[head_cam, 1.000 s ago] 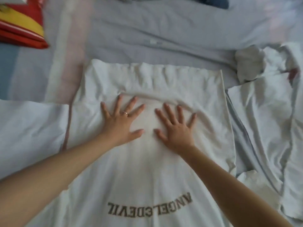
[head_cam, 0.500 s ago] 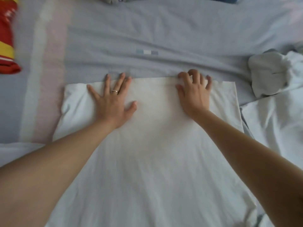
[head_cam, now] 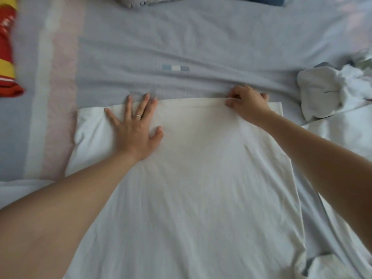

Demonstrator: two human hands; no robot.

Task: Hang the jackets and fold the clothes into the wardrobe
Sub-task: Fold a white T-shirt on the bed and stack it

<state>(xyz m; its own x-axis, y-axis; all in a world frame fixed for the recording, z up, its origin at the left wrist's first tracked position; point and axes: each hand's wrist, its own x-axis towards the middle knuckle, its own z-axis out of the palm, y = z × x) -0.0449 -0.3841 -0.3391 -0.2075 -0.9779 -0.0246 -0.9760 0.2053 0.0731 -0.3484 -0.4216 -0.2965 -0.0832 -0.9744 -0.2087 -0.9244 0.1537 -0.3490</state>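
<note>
Nearest the camera, two bare forearms reach forward, one from each lower corner, over one white shirt that lies spread flat on the bed and fills the lower middle of the view. Its straight far edge runs across between the two hands. The left hand lies palm down on the shirt's far left part, all five fingers straight and spread, the longer fingertips just past the edge onto the bed sheet; one ring sits on a finger. The right hand is at the far edge near the right corner, its fingers curled and its thumb drawn in, pinching the hem there. To the right, more white fabric lies beside the shirt, and beyond it one crumpled heap of white clothes. The sheet under everything is grey-lavender, with one pale pink-and-white stripe down its left side and one small label of three squares beyond the hem, between the hands. At the left border lies one red and yellow cloth. Farthest off, at the top border, a grey cloth and a blue cloth are cut off by the frame.
</note>
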